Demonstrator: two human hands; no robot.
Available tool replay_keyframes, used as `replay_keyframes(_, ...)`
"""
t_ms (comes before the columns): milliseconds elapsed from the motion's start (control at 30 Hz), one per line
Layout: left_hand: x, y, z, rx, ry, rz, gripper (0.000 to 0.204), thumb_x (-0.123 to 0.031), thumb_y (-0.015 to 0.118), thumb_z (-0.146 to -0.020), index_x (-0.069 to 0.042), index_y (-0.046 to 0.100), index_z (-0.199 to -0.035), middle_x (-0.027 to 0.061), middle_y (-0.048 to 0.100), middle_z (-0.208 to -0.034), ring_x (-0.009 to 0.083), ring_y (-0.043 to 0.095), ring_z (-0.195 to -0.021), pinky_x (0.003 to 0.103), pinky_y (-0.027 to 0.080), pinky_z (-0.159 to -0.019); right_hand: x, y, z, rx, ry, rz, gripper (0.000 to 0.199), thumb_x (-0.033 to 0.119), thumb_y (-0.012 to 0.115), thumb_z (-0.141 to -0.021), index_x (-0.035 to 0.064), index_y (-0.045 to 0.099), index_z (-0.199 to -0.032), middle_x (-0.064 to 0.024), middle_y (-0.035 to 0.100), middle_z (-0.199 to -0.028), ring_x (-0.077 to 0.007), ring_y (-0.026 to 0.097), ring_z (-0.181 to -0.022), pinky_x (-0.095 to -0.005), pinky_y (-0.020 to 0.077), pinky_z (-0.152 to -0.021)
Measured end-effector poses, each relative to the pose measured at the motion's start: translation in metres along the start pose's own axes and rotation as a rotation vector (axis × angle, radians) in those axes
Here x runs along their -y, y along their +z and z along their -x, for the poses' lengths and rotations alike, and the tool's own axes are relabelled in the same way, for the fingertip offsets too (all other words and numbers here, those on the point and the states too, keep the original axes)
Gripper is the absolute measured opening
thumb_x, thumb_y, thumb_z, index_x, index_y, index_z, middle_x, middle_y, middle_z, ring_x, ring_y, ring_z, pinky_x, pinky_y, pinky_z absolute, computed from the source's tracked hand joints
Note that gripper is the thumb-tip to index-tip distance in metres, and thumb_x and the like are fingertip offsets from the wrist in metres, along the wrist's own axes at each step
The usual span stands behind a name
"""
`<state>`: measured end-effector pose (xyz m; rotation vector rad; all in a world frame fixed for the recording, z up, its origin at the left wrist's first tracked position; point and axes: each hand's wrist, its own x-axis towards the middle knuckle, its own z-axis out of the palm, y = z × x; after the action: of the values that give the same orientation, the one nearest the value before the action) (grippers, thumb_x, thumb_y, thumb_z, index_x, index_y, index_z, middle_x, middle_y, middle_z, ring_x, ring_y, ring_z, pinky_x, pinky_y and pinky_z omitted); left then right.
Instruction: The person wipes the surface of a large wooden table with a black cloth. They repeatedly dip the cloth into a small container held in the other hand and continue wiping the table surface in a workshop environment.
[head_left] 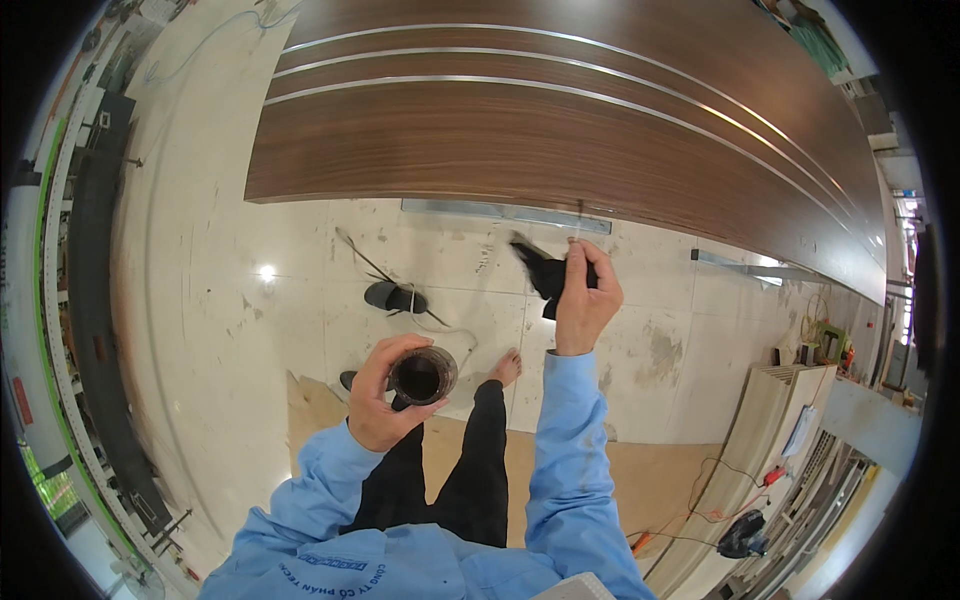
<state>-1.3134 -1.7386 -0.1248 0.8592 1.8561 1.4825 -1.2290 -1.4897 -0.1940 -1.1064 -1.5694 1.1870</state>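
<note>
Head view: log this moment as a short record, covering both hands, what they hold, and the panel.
Left hand: around a round cup
Cup contents: dark; type unclear
Right hand: pinching a thin tool near the panel's edge; contact unclear
Beside right hand: black cloth-like item, blurred
Panel: brown wood-grain, three shiny strips

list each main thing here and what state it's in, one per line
Round cup, lidless, dark inside, in left hand
Thin stick, pinched in right hand
Black cloth, bunched, partly blurred
Wood-grain panel, raised off tiled floor
Tiled floor, stained in patches
Right foot, bare
</note>
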Motion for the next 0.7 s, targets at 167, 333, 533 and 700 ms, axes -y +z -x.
replay_keyframes(167,0.004,-0.009,0.004,-0.011,-0.048,0.014,0.072,-0.001,0.088,-0.068,0.0,0.055,-0.132,0.0145,0.058,-0.13,0.0248,0.059,-0.12,0.036,0.045,-0.106,0.005,0.039,0.019,0.202,-0.048,-0.029,0.011,0.007,0.069,-0.093,-0.0026,0.073,-0.099,-0.0105,0.072,-0.091,-0.0177,0.066,-0.083,-0.0312,0.0516,-0.078)
replay_keyframes(333,0.006,-0.02,0.007,-0.039,-0.003,-0.004,0.068,0.0,0.086,-0.071,-0.001,0.056,-0.132,0.0137,0.058,-0.131,0.0239,0.061,-0.118,0.034,0.049,-0.102,0.014,0.047,0.021,0.118,-0.06,0.016,0.01,0.007,0.069,-0.093,-0.0022,0.072,-0.098,-0.01,0.071,-0.089,-0.017,0.065,-0.082,-0.031,0.0513,-0.077)
replay_keyframes(533,0.012,-0.034,0.014,-0.057,-0.053,0.016,0.07,-0.002,0.088,-0.07,-0.001,0.056,-0.133,0.0143,0.058,-0.13,0.0242,0.06,-0.119,0.035,0.047,-0.104,0.012,0.05,0.028,0.106,-0.03,-0.022,0.009,0.007,0.069,-0.093,-0.0016,0.072,-0.096,-0.0093,0.069,-0.085,-0.0157,0.064,-0.08,-0.0294,0.0503,-0.075)
replay_keyframes(700,0.015,-0.05,0.019,-0.083,-0.047,0.018,0.071,-0.004,0.089,-0.07,0.0,0.055,-0.132,0.0145,0.058,-0.13,0.0241,0.059,-0.12,0.036,0.045,-0.106,0.019,0.102,0.054,0.283,-0.032,-0.086,0.009,0.006,0.07,-0.093,-0.0009,0.072,-0.097,-0.0102,0.069,-0.084,-0.0154,0.064,-0.079,-0.0289,0.0503,-0.074)
